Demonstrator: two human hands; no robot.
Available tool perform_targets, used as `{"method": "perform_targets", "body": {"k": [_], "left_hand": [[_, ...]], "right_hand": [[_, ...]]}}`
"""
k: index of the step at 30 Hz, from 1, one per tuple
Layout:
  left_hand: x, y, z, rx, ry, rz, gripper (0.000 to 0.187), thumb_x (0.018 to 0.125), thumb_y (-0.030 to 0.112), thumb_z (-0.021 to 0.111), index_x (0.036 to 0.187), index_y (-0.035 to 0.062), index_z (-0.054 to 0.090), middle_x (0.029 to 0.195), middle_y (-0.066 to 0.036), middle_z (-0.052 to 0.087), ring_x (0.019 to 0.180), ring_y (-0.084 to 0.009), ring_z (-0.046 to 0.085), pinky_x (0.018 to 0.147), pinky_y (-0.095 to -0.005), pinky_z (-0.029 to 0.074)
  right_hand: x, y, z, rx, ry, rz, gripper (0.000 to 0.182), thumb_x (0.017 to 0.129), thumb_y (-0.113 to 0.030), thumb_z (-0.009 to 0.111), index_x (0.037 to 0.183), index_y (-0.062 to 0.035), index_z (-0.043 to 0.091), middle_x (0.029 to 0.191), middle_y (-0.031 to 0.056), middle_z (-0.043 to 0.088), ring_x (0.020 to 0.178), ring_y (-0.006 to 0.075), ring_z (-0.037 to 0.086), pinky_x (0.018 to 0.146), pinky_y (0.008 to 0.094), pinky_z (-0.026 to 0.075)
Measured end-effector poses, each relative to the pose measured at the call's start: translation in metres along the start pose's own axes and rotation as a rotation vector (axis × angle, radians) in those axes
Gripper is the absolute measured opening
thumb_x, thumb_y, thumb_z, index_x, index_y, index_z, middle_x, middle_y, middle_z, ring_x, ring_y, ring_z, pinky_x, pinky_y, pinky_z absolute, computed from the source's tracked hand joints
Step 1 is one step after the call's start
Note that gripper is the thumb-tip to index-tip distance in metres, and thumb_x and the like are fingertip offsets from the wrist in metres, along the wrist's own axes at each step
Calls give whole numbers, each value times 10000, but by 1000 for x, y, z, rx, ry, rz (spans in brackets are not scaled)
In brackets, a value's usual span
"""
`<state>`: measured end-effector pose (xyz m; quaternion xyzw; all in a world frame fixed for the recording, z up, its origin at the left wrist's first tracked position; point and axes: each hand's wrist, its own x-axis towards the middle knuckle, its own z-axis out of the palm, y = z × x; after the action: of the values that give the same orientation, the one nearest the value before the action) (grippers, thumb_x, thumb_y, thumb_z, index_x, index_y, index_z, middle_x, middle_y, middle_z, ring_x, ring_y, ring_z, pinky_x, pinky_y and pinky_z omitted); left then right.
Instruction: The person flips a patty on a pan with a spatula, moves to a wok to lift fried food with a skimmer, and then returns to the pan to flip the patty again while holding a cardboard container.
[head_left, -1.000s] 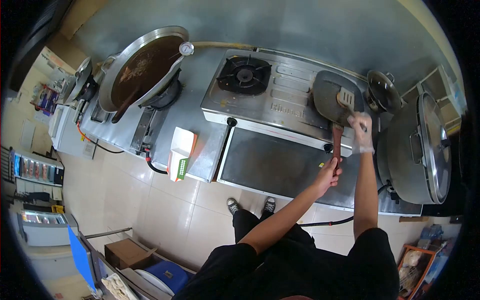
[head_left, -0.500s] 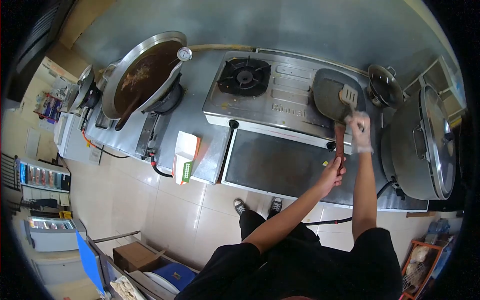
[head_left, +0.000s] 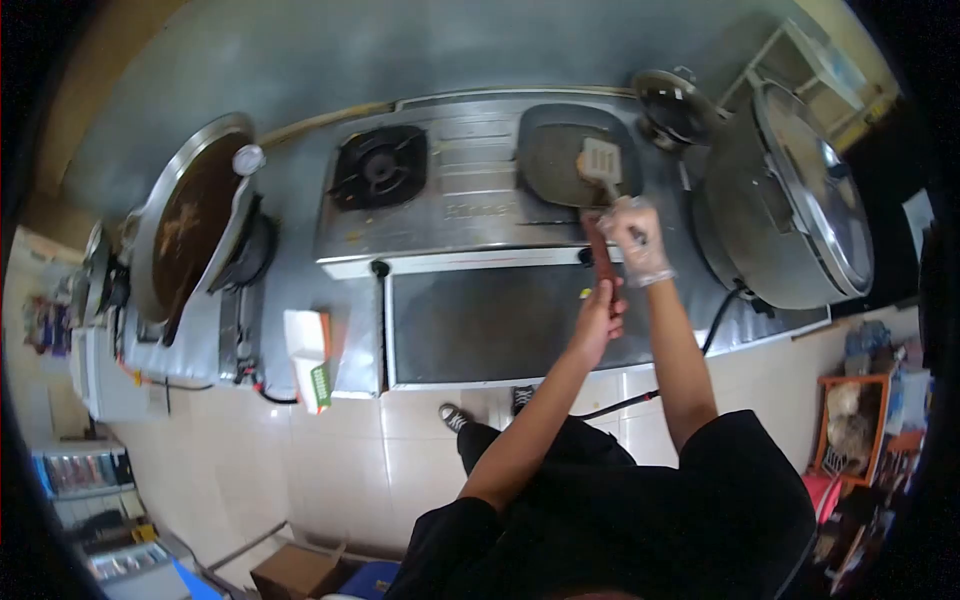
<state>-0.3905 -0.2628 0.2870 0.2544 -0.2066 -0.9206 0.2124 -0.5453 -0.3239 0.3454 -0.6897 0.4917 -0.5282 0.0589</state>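
Note:
A dark square frying pan (head_left: 548, 165) sits on the right side of the two-burner stove. My bare left hand (head_left: 597, 325) is wrapped round the lower end of its reddish-brown handle (head_left: 601, 252). In a clear plastic glove, my right hand (head_left: 638, 238) grips a slotted spatula (head_left: 601, 158) just above that handle. The spatula's pale head is over the pan's right half. A small orange-brown piece peeks out at the head's left edge; I cannot make out what it is.
The stove's left burner (head_left: 381, 170) carries no pan. A large wok (head_left: 185, 160) of brown liquid, with a dial thermometer (head_left: 249, 159), stands left. A paper food box (head_left: 308, 360) lies near the counter's front edge. On the right are a small pot (head_left: 672, 108) and a big lidded pot (head_left: 765, 215).
My view has swung to the right, so the stove and pan appear farther left. Both hands keep their grips, and the spatula head stays over the pan's right half.

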Motion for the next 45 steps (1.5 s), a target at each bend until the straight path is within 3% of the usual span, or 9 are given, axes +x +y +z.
{"method": "perform_targets", "body": {"k": [15,21,22,26,29,34,41,43,45], "left_hand": [[-3,3,-1,88,13,-27,371,1021,450,380,1191,141,495,723,69,436,526,-32,297,489,-201,287],[-10,9,9,59,37,18,333,1022,429,388,1168,152,502,704,73,434,514,-26,294,470,-191,268],[-9,6,8,49,55,20,328,1022,427,389,1166,154,502,702,73,435,512,-26,294,468,-191,266],[-2,-1,5,33,105,25,310,1024,418,392,1163,164,502,698,72,439,503,-26,292,462,-192,260],[-8,0,6,39,73,36,313,1027,416,384,1170,160,494,695,69,435,499,-27,283,465,-197,263],[-12,6,8,32,69,42,347,1028,428,374,1177,136,489,695,70,424,502,-29,276,475,-196,272],[-13,4,5,40,52,59,385,1021,450,385,1201,124,483,705,70,428,522,-24,295,475,-193,273],[-13,2,6,22,58,66,374,1020,445,390,1191,126,486,700,71,430,513,-24,291,472,-192,271],[-11,2,3,39,44,84,365,1022,438,388,1183,125,487,698,70,433,509,-24,291,470,-192,273]], "right_hand": [[23,-15,22,37,-187,-44,370,762,-110,674,501,-43,420,511,79,402,513,242,416,534,377,297],[39,2,26,33,-169,191,373,789,-125,675,528,-39,424,540,80,409,530,238,425,554,367,321],[24,-4,33,29,29,79,372,780,-113,675,518,-46,418,535,71,392,529,232,417,549,367,315],[2,-28,14,39,-140,27,354,751,-89,687,523,-47,419,525,82,395,507,239,422,526,365,307],[29,-17,23,40,70,-79,372,763,-87,685,517,-41,410,519,75,391,495,230,407,518,359,301],[23,-9,21,15,67,120,388,769,-106,687,526,-42,391,527,66,394,493,216,379,510,358,296],[19,17,19,41,-10,2,336,766,-67,706,573,-65,432,601,55,449,555,221,435,568,348,349],[33,17,22,24,-16,242,346,770,-84,711,572,-66,428,612,54,464,559,223,449,591,342,368],[24,7,21,-30,-25,32,344,778,-91,705,573,-65,430,612,55,465,558,221,450,592,339,366]]}}
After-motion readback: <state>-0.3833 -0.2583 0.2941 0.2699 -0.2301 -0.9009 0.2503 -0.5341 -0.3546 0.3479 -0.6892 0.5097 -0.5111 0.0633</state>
